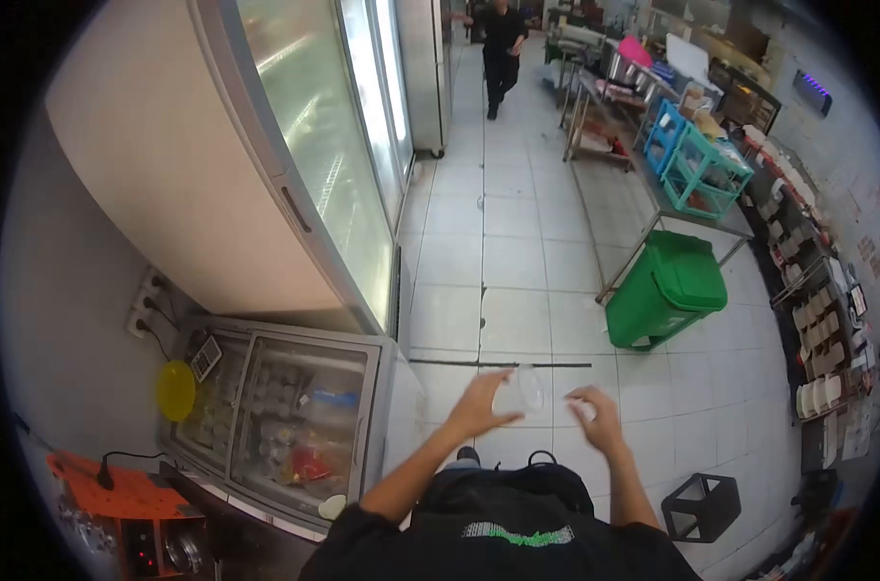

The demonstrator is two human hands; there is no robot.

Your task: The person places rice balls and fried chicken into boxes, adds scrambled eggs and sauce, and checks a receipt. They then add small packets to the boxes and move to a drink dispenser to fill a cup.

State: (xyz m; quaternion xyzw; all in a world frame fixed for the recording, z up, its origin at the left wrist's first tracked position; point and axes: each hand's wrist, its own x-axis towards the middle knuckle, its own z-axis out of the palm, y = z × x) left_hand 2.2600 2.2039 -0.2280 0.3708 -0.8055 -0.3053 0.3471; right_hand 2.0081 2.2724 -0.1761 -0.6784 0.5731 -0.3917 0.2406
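Note:
A clear, round plastic container (pixel 530 388) is held up in front of my body, over the tiled floor. My left hand (pixel 483 405) grips its left side between thumb and fingers. To the right of it, my right hand (pixel 593 416) is apart from the container, its fingers curved and spread from the thumb. A small pale spot shows near those fingertips, too unclear to name.
A glass-topped chest freezer (pixel 387 387) stands at the left, below a tall glass-door fridge (pixel 304 145). At right are a green bin (pixel 667 290), a metal table (pixel 614 208) and a black stool (pixel 701 506). Another person (pixel 503 48) is in the aisle ahead.

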